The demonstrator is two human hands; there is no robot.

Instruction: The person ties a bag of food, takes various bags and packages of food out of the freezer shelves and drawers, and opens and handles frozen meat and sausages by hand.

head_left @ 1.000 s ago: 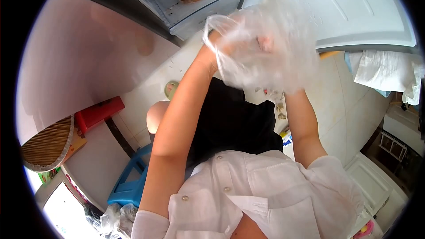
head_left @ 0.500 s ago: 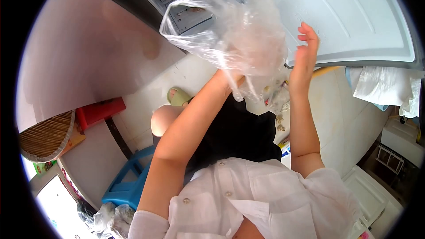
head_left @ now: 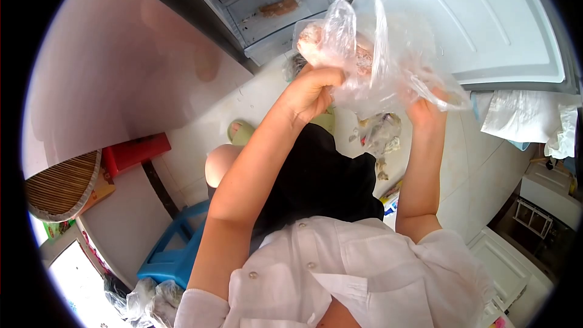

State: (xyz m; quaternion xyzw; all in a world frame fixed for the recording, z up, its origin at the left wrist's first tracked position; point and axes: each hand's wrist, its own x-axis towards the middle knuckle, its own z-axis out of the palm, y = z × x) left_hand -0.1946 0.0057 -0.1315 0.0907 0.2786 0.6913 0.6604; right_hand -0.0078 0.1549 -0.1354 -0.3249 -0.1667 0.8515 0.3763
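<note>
A clear plastic bag (head_left: 388,79) hangs between my two hands in front of the open fridge. Inside its left part lies a pale pink, reddish lump (head_left: 311,41) that looks like frozen meat. My left hand (head_left: 314,90) is closed on the bag just below that lump, fingers curled into the plastic. On the other side my right hand (head_left: 428,100) grips the bag's right end, its fingers partly veiled by the film. One loop handle of the bag stands up between the hands.
The fridge door (head_left: 486,24) stands open at the right. A pulled-out drawer (head_left: 267,30) holds a brownish piece. On the floor are a bag of scraps (head_left: 381,130) and my green slipper (head_left: 240,132). A blue stool (head_left: 173,255) is at the left.
The bag has swung right and been spread between both hands, uncovering the drawer. My right hand, earlier raised and open beside the bag, has come down and closed on it.
</note>
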